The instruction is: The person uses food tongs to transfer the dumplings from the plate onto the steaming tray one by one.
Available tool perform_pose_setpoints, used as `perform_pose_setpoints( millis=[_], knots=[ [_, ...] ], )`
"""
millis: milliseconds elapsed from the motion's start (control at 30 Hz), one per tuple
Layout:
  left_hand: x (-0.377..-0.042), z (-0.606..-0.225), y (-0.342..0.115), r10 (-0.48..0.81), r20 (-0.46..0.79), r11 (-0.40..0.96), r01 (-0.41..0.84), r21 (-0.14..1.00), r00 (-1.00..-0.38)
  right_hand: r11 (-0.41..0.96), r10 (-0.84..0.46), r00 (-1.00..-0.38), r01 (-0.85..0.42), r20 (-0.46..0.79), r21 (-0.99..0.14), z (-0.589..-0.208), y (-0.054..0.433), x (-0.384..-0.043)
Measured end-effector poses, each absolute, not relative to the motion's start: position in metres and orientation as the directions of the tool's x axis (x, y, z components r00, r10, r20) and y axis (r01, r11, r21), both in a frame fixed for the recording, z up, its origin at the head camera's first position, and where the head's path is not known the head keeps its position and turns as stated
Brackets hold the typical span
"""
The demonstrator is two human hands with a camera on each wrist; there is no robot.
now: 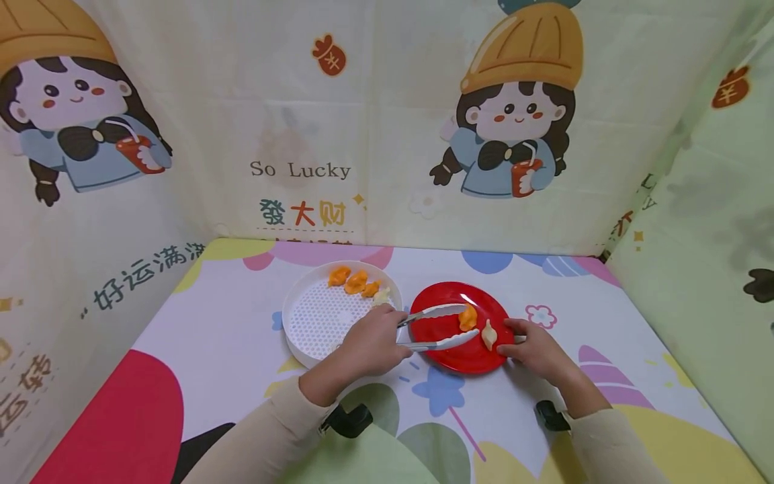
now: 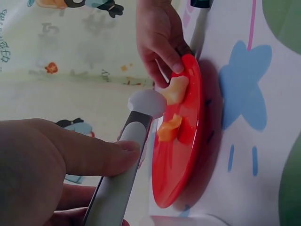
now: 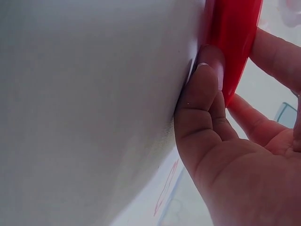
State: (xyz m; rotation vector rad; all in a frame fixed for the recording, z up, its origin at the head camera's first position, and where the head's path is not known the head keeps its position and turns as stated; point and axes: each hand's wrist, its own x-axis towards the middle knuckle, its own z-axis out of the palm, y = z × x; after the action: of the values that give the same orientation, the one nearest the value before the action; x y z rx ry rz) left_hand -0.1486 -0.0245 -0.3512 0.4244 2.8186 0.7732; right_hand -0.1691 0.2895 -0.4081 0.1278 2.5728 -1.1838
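My left hand (image 1: 376, 341) grips a pair of tongs (image 1: 447, 343), whose two arms are spread apart over the red plate (image 1: 462, 364). Between the tong tips sits an orange dumpling-shaped piece (image 1: 467, 317), resting on the plate in the left wrist view. Beside it, toward the plate's right edge, lies a pale dumpling-shaped piece (image 1: 489, 335). The right hand (image 1: 539, 351) pinches that right rim, with fingertips (image 3: 209, 70) curled beneath the plate in the right wrist view.
Left of the plate stands a round white tray (image 1: 289, 336) with a perforated-looking base, partly covered by the left hand. Several orange pieces (image 1: 355, 282) and a pale one (image 1: 382, 296) lie along its far side. Printed curtains (image 1: 393, 134) border the patterned table (image 1: 230, 323).
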Motion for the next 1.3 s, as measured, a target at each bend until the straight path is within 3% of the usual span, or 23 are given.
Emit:
perform_pose_setpoints(
  millis=[467,1300],
  knots=[
    [-0.161,-0.357,-0.005,0.335,-0.122,0.829,0.231,0.51,-0.934,0.655,-0.051,-0.952,0.196,-0.302,-0.73,-0.408,0.287,-0.169],
    [-0.168,-0.353,-0.01,0.278,-0.133,0.884,0.199,0.423,-0.951,0.652,-0.043,-0.951,0.204,-0.305,-0.73,-0.406,0.289,-0.168]
  ],
)
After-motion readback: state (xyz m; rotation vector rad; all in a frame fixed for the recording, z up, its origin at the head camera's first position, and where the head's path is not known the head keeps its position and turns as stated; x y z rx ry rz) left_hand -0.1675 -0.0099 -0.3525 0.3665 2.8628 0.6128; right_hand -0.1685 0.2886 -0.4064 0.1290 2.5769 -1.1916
